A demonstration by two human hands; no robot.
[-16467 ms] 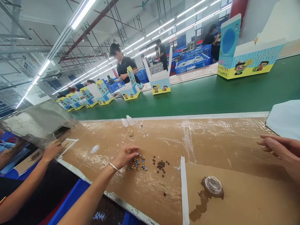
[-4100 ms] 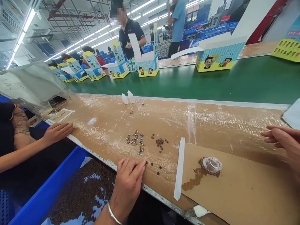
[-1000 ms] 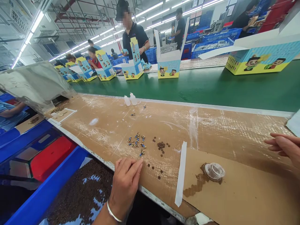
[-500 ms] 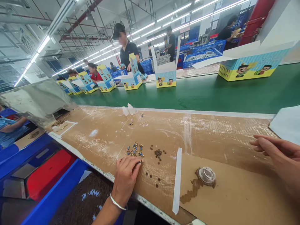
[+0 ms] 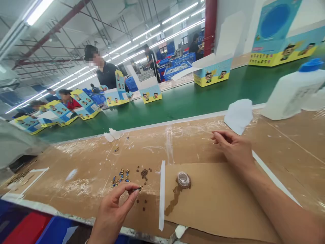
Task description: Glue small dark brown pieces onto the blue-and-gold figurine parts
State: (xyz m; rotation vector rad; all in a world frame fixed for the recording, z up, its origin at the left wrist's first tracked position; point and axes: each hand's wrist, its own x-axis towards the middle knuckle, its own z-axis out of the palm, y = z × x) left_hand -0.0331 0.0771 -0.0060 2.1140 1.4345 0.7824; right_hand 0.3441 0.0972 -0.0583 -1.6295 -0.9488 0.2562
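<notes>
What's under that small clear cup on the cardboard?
The clear plastic cup sits on brown cardboard, with a dark brown stain spreading from around its base. The cup's base covers the spot directly beneath it, so whatever lies there cannot be seen.

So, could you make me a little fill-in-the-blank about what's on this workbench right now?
The ____ hand pinches a tiny piece. The cap on the big white jug is ____. The little beads near the pinching fingers are ____.

Missing words: left, blue, brown.
</notes>
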